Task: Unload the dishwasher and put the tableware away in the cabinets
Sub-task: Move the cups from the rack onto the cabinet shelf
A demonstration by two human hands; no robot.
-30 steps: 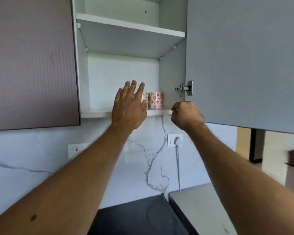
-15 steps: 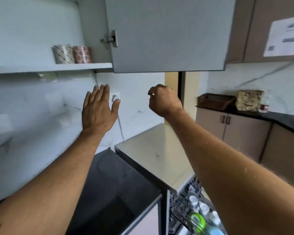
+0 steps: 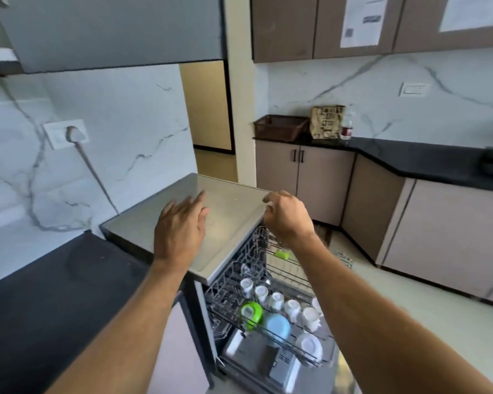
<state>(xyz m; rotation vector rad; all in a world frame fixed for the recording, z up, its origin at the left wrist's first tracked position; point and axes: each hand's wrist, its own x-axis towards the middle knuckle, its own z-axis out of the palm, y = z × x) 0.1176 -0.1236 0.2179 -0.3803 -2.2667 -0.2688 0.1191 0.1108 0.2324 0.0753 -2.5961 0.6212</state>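
Two hands up over the dishwasher (image 3: 225, 206), both empty: your left hand (image 3: 180, 228) is spread flat w/ fingers apart above its steel top, your right hand (image 3: 286, 216) loosely curled, gripping nothing, just past the top's front edge. Below them the upper rack (image 3: 285, 268) is pulled out. In it: a row of white cups (image 3: 282, 301) upside down, a green cup (image 3: 251, 311), a blue bowl (image 3: 278, 327) & a white bowl (image 3: 310, 346). Black surface (image 3: 54, 285) sits to the left.

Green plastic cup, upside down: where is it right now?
Head view, lower centre: the green plastic cup sits in the pulled-out wire dishwasher rack, at its near left, beside the pale blue bowl and near the row of white cups.
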